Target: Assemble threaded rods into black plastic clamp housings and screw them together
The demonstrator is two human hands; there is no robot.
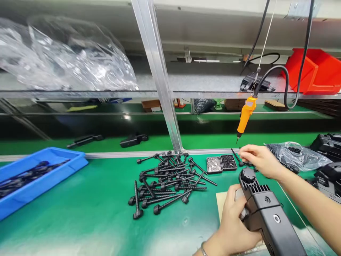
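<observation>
My left hand (229,224) is wrapped round a black plastic device housing (269,209) with a round knob at its top end and a row of ribs below it. The housing is tilted over a pale board (220,202). My right hand (259,160) is raised beyond the housing, fingers curled and pinched together; what is between the fingertips, if anything, is hidden. Just left of those fingertips is a black knob-headed threaded rod (236,156). Close by are two small square trays, one with silvery small parts (214,165), one with black small parts (228,162).
A pile of black knob-headed rods (170,177) lies on the green bench. An orange electric screwdriver (246,115) hangs above my right hand. At left stands a blue bin (53,177); at right are a clear plastic bag (301,156) and black housings (329,181). A metal post (160,71) rises mid-bench.
</observation>
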